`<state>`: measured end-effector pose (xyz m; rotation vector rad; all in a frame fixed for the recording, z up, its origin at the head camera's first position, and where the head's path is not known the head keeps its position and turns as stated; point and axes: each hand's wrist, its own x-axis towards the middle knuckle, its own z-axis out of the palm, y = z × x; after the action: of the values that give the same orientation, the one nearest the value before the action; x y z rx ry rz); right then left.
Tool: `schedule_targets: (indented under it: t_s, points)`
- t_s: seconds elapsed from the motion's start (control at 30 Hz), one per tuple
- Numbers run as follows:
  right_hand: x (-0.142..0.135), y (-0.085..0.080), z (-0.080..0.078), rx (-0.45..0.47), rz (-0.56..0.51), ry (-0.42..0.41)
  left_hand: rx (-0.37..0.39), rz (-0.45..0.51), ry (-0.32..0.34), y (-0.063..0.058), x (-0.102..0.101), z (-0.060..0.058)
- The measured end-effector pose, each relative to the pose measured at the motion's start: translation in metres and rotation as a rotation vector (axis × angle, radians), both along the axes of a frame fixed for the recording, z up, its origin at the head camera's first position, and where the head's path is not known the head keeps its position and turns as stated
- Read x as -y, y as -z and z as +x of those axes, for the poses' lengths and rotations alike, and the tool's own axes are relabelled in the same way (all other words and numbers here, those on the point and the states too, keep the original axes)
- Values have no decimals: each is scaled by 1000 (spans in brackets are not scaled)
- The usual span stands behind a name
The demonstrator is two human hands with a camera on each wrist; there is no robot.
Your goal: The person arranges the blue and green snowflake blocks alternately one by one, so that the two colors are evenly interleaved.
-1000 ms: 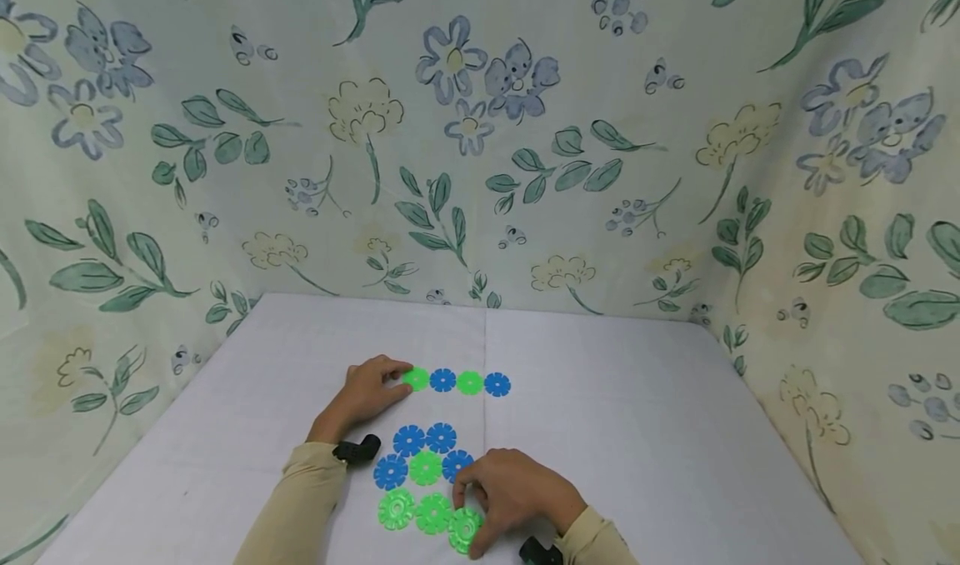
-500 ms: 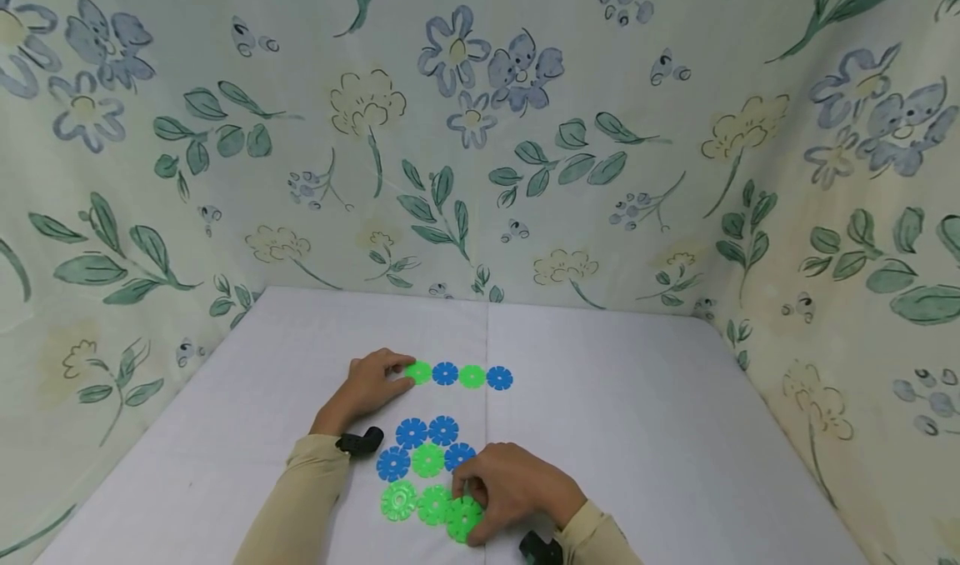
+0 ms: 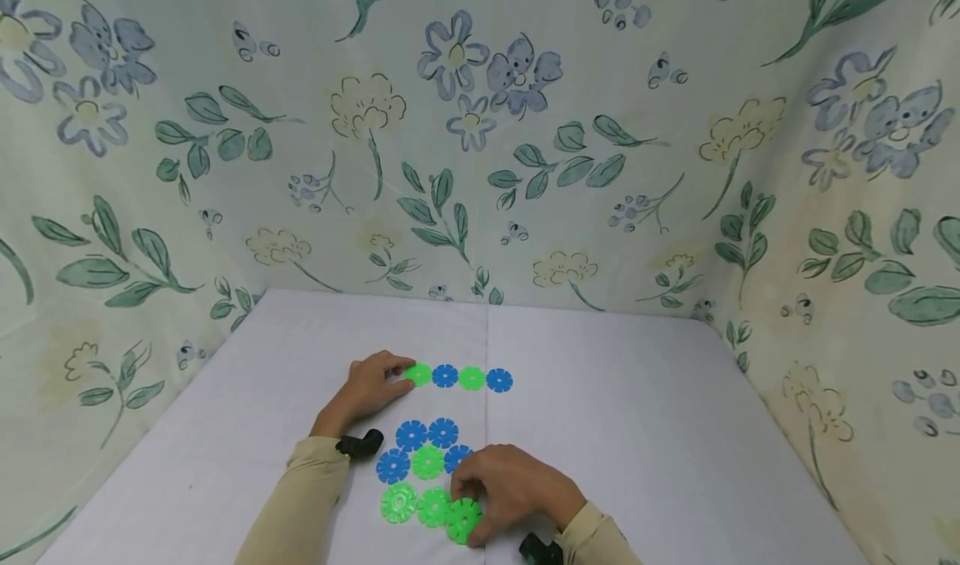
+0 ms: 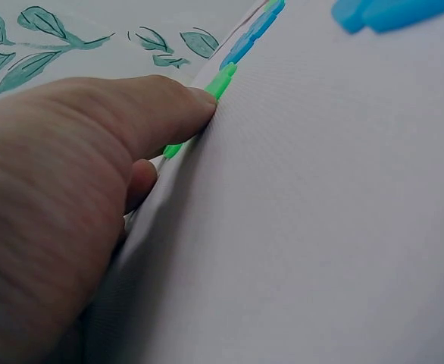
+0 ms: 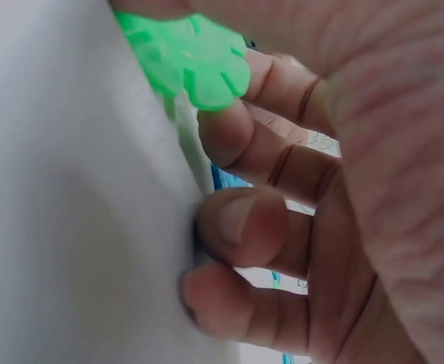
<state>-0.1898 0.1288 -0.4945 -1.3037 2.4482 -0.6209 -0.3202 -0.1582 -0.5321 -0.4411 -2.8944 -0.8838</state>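
In the head view, my left hand point(image 3: 371, 384) pinches the left-end green flower-shaped plastic disc point(image 3: 422, 374) between thumb and fingers. That disc lies in a straight row with a blue disc point(image 3: 445, 376), another green disc point(image 3: 472, 378) and a second blue disc point(image 3: 499, 380). Nearer to me, my right hand point(image 3: 517, 488) pinches a notched green disc point(image 3: 464, 518), its thumb at the near edge and fingers at the far edge. The right wrist view shows this green disc point(image 5: 199, 64) tilted up from the cloth, with the other fingers curled below it.
Beside my right hand lies a loose group: several blue discs point(image 3: 411, 436), a green disc point(image 3: 428, 462) and two more green discs, one ringed disc point(image 3: 398, 502) and one plainer disc point(image 3: 433, 507). White cloth point(image 3: 637, 432) covers the table. Flower-printed fabric point(image 3: 480, 173) hangs behind and at both sides.
The green disc in my right hand showed a ringed face a second ago and now shows a plainer, notched face. My left hand stays on its green disc. The head view has shifted slightly.
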Motion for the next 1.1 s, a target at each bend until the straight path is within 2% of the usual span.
schedule_targets:
  t_s: [0.3,0.67,0.93,1.1]
  points:
    - [0,2,1,30,-26,-8,6,14,-1,-1,0,4]
    - [-5,2,-4,297,-124,-8,19,15,-8,1,0,2]
    - [-11,7,-9,405,-227,-8,19,25,-9,0,0,3]
    - [-15,8,-11,447,-273,41,12,21,-9,0,-1,3]
